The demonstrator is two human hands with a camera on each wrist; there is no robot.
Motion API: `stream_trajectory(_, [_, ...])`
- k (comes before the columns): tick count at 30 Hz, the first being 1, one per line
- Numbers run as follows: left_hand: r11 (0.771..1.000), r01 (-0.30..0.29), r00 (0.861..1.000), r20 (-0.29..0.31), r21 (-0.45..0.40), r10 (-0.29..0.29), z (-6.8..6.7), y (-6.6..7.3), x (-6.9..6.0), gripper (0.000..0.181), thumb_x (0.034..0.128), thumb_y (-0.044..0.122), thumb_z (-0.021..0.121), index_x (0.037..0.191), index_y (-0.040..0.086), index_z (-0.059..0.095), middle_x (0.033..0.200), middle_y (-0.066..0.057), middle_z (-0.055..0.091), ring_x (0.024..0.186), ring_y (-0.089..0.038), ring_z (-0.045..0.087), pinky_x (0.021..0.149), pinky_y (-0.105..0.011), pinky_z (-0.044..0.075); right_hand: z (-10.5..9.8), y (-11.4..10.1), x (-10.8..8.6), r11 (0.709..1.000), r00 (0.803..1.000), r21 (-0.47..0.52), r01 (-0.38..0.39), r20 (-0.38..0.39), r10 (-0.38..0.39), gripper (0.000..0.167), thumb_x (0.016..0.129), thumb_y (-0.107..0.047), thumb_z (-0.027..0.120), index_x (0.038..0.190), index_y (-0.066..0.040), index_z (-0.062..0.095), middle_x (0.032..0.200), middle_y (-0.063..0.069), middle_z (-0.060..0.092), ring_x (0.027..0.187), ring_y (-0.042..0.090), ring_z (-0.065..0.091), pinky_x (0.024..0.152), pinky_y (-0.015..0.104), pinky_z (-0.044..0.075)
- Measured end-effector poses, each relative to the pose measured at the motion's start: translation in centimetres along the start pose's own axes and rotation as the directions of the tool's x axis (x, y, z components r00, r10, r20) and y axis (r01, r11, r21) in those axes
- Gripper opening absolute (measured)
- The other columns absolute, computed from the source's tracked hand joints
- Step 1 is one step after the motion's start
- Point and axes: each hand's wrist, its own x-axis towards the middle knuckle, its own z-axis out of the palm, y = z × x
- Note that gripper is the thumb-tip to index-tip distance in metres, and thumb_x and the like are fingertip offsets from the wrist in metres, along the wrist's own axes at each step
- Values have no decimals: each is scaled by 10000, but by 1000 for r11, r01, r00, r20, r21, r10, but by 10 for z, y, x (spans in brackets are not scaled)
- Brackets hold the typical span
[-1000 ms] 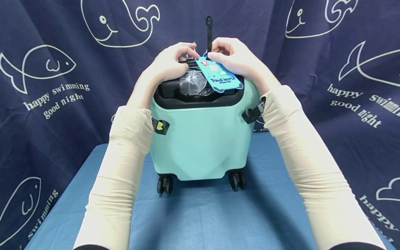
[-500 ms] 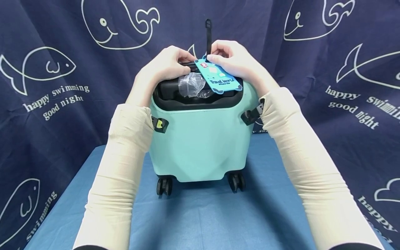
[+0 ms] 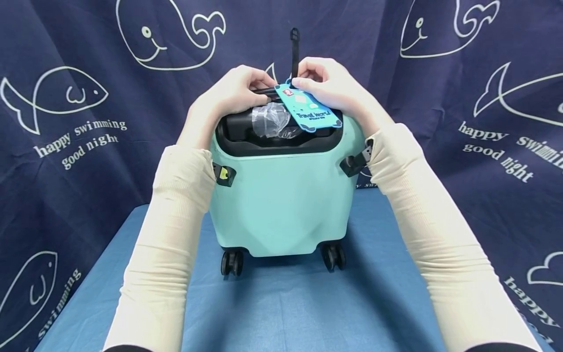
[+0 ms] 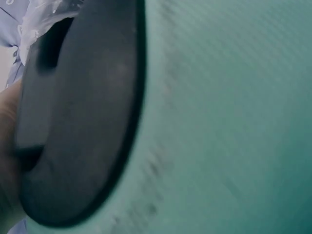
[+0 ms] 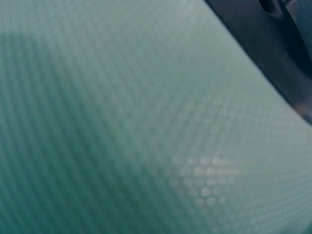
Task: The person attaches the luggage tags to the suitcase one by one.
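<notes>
A mint-green suitcase stands upright on its wheels, with a black recessed panel on top. The left hand pinches black cords or bars above the panel between thumb and fingers. Beside it, the right hand pinches the black strap of a blue luggage tag, thumb at the tag's top corner. The strap's buckle end points up. Clear plastic wrap covers part of the handle area. The left wrist view shows the panel and a blurred edge of the left hand.
Blue cloth covers the surface under the suitcase. A dark blue curtain with white whale and fish drawings hangs behind and at both sides. Two black wheels show at the suitcase's front.
Compared with a second ago, both hands and the suitcase top sit slightly lower in the head view. The left fingers have drawn closer around the black cords or bars; the right hand's pinch is unchanged.
</notes>
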Motion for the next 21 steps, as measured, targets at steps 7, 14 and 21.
stream_trajectory(7, [1000,9,1000,-19,11,-8,3,1,1,352,876,91,517,1216,86,604,1150,-112,635,1035,-182,544,934,-309,370,0,0,0,1000,1000,-16,0,-1,0,169,940,-251,545,895,-91,573,782,-27,521,763,117,461,701,215,304])
stream_trajectory(14, [998,-10,996,-91,69,16,6,0,2,331,854,97,543,1170,112,640,1077,-73,635,997,-172,535,919,-301,378,0,-1,0,1000,1000,-26,-4,2,4,172,941,-256,540,903,-91,572,791,-24,518,776,117,459,708,215,302])
stream_trajectory(21, [995,3,995,-100,101,7,7,-3,3,338,864,132,517,1174,126,652,998,-61,640,898,-167,515,838,-288,371,0,-1,-1,1000,1000,-24,-5,-1,5,172,940,-255,540,898,-91,571,781,-25,515,773,116,458,705,215,301])
